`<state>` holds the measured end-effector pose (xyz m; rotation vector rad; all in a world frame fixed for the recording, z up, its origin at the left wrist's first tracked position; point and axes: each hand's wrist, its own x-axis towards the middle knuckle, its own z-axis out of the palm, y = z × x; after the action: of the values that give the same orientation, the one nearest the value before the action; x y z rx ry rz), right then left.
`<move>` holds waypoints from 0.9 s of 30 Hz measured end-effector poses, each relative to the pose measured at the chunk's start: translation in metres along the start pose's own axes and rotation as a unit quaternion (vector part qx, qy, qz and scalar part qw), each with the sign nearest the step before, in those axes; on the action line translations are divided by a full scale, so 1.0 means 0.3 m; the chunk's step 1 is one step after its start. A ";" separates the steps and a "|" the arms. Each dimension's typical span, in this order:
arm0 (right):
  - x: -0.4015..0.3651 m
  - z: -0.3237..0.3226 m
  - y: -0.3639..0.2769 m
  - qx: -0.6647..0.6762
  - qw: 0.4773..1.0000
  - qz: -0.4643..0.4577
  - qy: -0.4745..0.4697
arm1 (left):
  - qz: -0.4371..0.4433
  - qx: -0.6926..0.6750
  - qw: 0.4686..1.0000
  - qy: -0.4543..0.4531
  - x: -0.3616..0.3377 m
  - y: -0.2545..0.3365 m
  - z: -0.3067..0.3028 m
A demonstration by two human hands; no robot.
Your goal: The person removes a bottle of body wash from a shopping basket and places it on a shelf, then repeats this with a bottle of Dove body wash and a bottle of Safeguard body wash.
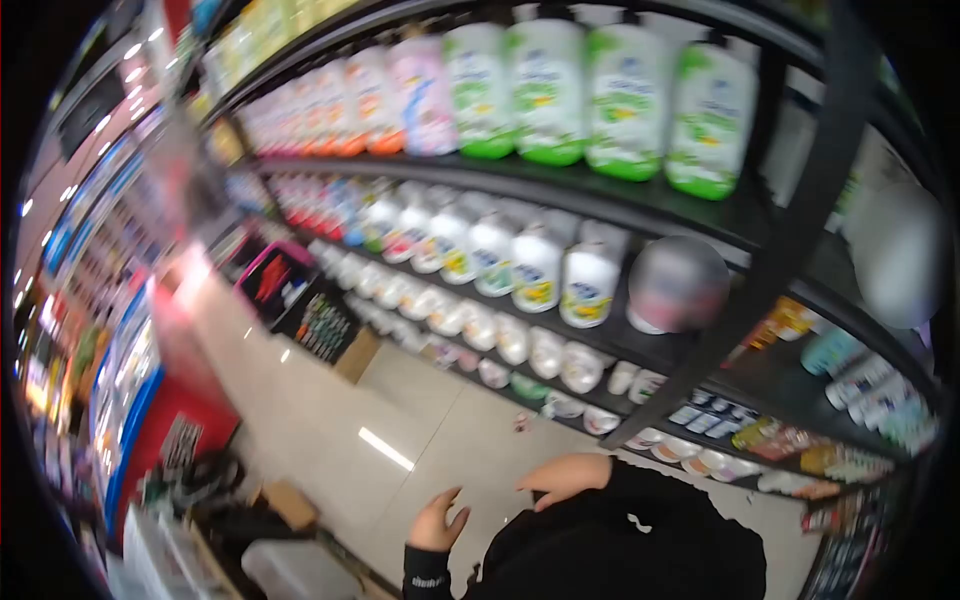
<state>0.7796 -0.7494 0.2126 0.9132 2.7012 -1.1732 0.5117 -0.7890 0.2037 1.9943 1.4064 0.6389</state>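
My left hand [438, 521] hangs low in front of my body, thumb apart from the fingers, holding nothing. To its right, my right hand [568, 478] reaches out of a black sleeve [660, 530]; its thumb and fingers are apart and nothing shows in them. Both hands are over the tiled floor and touch no goods. Nearest to them is the bottom of the shelf rack, with a row of white tubs [545, 355]. Higher up stand white pump bottles [537, 268] and large green-and-white bottles [545, 90].
A black upright post [765, 290] divides the rack on the right. Cardboard boxes [290, 503] and a pale plastic bin [295, 570] stand at lower left. Farther along the aisle are a black sign box [318, 325], a pink-edged basket [272, 275] and a red display stand [185, 420].
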 end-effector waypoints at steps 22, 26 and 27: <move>-0.474 0.115 -0.205 0.061 0.953 0.246 0.167 | 0.249 -0.083 0.964 -0.033 0.140 0.371 -0.024; -0.584 0.189 -0.206 0.070 0.952 0.227 0.191 | 0.242 -0.081 0.966 -0.042 0.106 0.424 0.068; -0.621 0.205 -0.201 0.068 0.953 0.218 0.200 | 0.246 -0.080 0.965 -0.042 0.097 0.454 0.092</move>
<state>0.8895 -0.9161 0.2595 1.8314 2.4916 -1.1843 0.6290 -0.8011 0.2829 2.2184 0.7775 0.8393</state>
